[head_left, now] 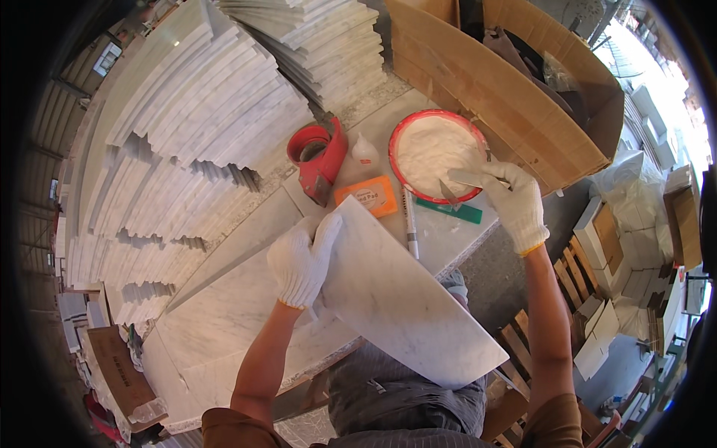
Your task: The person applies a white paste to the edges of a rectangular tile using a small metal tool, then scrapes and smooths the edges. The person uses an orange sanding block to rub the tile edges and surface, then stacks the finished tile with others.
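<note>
A white marble tile (411,299) with grey veins is tilted in front of my body. My gloved left hand (302,261) is closed on its upper left corner, thumb on the face. My right hand (517,205), also in a white knit glove, pinches a putty knife (464,178) at the right rim of a red tub (394,163). White paste (435,149) fills the tub, and the knife's blade reaches over it. A second small blade-like piece (447,193) shows at the tub's near edge; I cannot tell what it belongs to.
Around the tub lie a green strip (467,214), a white marker (411,231), an orange packet (366,196), a small white bottle (364,151) and a red tape dispenser (328,153). Stacked marble tiles (202,97) stand left. A cardboard box (493,82) is behind; wooden pallets (573,276) lie right.
</note>
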`<state>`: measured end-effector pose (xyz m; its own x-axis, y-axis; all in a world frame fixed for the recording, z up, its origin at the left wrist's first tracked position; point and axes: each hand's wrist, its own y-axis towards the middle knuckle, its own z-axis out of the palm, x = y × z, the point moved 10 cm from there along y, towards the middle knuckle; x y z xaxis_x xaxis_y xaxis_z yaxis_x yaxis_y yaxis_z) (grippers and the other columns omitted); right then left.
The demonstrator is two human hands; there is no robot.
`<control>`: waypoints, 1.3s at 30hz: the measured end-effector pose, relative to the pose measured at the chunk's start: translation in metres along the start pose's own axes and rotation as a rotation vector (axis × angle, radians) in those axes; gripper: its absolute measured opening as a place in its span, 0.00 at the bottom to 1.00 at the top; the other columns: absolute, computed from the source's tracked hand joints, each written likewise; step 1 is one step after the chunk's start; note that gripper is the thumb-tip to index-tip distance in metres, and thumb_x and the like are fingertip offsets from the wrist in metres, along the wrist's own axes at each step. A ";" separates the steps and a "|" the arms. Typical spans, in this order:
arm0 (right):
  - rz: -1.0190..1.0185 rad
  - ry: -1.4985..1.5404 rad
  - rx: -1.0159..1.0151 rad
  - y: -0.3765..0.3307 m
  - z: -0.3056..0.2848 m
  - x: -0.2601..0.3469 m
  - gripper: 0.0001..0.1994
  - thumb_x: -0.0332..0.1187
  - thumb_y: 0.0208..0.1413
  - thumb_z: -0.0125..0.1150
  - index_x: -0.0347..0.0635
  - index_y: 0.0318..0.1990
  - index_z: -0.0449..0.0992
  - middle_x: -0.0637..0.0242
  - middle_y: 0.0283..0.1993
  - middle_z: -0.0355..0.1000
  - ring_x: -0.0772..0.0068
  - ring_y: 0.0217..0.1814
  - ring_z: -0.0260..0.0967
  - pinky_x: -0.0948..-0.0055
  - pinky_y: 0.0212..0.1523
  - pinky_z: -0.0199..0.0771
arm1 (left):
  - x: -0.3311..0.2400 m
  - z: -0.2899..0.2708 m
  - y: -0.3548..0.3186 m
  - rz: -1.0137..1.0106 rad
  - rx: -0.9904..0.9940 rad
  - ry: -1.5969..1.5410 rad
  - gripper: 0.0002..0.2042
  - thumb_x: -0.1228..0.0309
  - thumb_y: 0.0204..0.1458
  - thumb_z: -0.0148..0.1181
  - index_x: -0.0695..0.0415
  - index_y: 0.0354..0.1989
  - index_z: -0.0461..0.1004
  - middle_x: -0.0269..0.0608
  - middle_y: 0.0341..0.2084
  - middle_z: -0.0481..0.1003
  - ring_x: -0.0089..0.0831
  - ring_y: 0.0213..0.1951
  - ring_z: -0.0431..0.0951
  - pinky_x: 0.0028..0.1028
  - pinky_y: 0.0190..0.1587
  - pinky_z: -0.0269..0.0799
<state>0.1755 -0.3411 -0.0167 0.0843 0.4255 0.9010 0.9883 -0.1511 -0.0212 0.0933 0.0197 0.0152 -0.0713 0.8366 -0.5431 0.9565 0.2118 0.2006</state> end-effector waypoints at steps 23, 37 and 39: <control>0.126 0.590 -0.015 -0.042 0.027 0.031 0.10 0.30 0.65 0.62 0.34 0.47 0.81 0.70 0.31 0.74 0.83 0.25 0.64 0.81 0.25 0.62 | -0.006 -0.002 0.000 0.035 0.011 0.025 0.19 0.50 0.59 0.61 0.54 0.27 0.81 0.43 0.19 0.78 0.44 0.22 0.78 0.37 0.25 0.69; -0.412 -0.846 0.085 0.040 0.015 0.070 0.11 0.43 0.60 0.60 0.54 0.45 0.81 0.62 0.45 0.78 0.53 0.48 0.77 0.55 0.46 0.77 | -0.011 -0.004 0.000 0.064 -0.042 -0.068 0.19 0.52 0.60 0.62 0.54 0.26 0.81 0.44 0.19 0.77 0.44 0.21 0.77 0.36 0.24 0.68; -0.382 -0.900 0.077 0.046 0.015 0.065 0.11 0.41 0.60 0.60 0.52 0.46 0.81 0.62 0.46 0.78 0.53 0.48 0.76 0.58 0.48 0.76 | -0.012 -0.003 0.001 0.052 -0.036 -0.077 0.19 0.51 0.60 0.62 0.54 0.27 0.81 0.44 0.19 0.77 0.43 0.21 0.77 0.36 0.25 0.68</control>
<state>0.2281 -0.3067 0.0342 -0.2089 0.9599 0.1872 0.9721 0.1830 0.1466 0.0939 0.0119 0.0243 0.0013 0.8058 -0.5922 0.9474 0.1886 0.2587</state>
